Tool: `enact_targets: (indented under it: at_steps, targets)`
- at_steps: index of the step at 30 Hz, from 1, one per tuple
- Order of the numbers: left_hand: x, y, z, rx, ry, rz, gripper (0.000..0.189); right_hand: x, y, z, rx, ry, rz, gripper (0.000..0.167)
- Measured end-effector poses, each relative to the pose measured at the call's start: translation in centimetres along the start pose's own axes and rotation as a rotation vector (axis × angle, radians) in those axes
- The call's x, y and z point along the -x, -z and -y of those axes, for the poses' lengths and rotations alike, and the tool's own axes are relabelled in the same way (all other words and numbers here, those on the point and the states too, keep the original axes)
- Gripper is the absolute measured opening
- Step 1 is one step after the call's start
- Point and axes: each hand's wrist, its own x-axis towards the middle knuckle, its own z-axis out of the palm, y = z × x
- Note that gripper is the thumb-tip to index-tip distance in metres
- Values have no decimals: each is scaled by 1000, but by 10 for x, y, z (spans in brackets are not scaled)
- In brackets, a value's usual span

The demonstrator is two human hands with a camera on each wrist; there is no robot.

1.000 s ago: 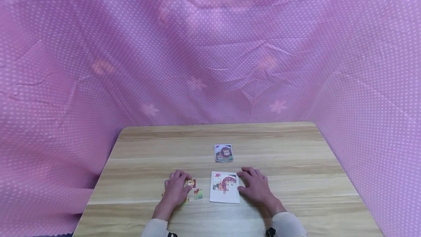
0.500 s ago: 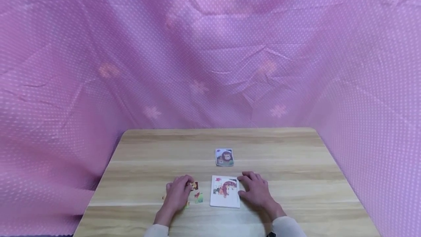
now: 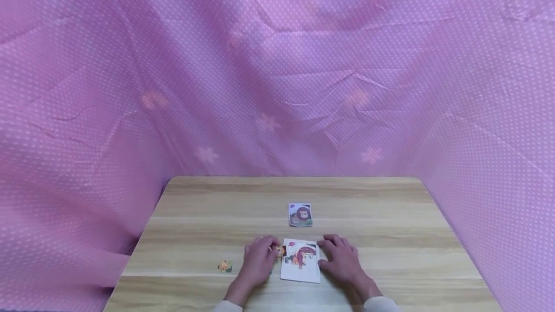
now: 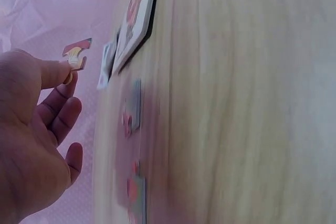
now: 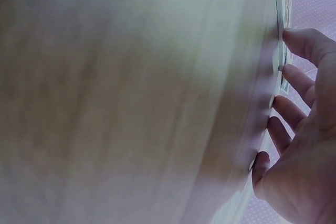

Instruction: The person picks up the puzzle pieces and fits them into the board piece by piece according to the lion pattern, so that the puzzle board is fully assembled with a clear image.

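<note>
Between thumb and forefinger, my left hand [image 3: 258, 261] pinches a puzzle piece [image 4: 76, 54] with red and yellow on it, raised above the table beside the board's left edge. The white puzzle board [image 3: 300, 276] lies flat, with several joined pieces showing part of a lion in its upper portion; its lower part is bare white. My right hand [image 3: 343, 261] rests at the board's right side, its thumb and forefinger touching that edge and its fingers spread. In the left wrist view, loose puzzle pieces [image 4: 134, 108] lie on the table below my left hand.
Behind the board lies a small lion picture card [image 3: 300, 215]. Another loose piece, orange and green [image 3: 225, 266], lies left of my left hand on the wooden table [image 3: 403, 225]. A pink dotted curtain [image 3: 277, 85] hangs around the table's back and sides.
My left hand has moved right from the loose pieces to the board's left edge, bringing the pinched puzzle piece along. My right hand stays at the board's edge. The head view has tilted slightly.
</note>
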Motion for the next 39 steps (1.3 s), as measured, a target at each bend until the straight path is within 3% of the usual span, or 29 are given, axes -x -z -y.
enact_targets:
  at_steps: [12,21,29,39]
  targets:
    - [-7,-16,-21,42,-17,39,10,1,-7,-4,-17,-13,17,52]
    - [-15,-29,-31,11,-55,15,7,-3,-15,-4,-5,23,-32,50]
    - [-25,-45,-34,-8,-15,33,6,-10,-14,-6,12,9,-31,50]
    - [-42,-57,-37,-30,-55,37,7,-23,-10,-5,6,10,-42,51]
